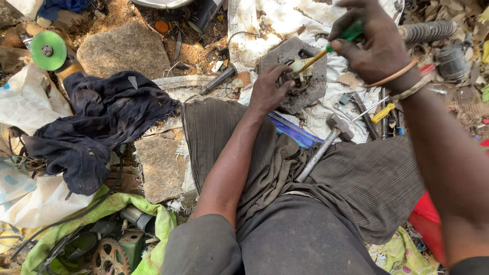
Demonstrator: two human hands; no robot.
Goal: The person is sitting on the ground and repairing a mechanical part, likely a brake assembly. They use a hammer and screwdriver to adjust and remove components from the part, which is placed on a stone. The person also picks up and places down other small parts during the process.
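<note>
1. The right hand [374, 43] is raised over the work, its fingers wrapped tight around the green handle of a screwdriver [331, 47].
2. The screwdriver slants down and to the left, and its yellow shaft ends at a small pale part [300, 69].
3. The left hand [270, 89] rests on the near side of that pale part, fingers curled and pressing on it to hold it down.
4. The pale part sits on a flat grey stone block [316, 76], which lies on a white sack [265, 25] spread over the ground, just beyond the person's knees.
5. A hammer [326, 145] with a metal handle lies across the person's striped cloth lap, its head toward the block.
6. To the right of the block several small tools lie together, among them a yellow-handled one [383, 113].
7. A dark blue rag [102, 127] is heaped on the left, beside a flat stone [160, 165].
8. A larger rough stone [122, 51] sits at the top left, near a green round disc [48, 50].
9. A rusty toothed sprocket [109, 257] lies at the bottom left on green cloth.
10. A ribbed grey rubber tube [428, 31] lies at the top right among dry leaves.
</note>
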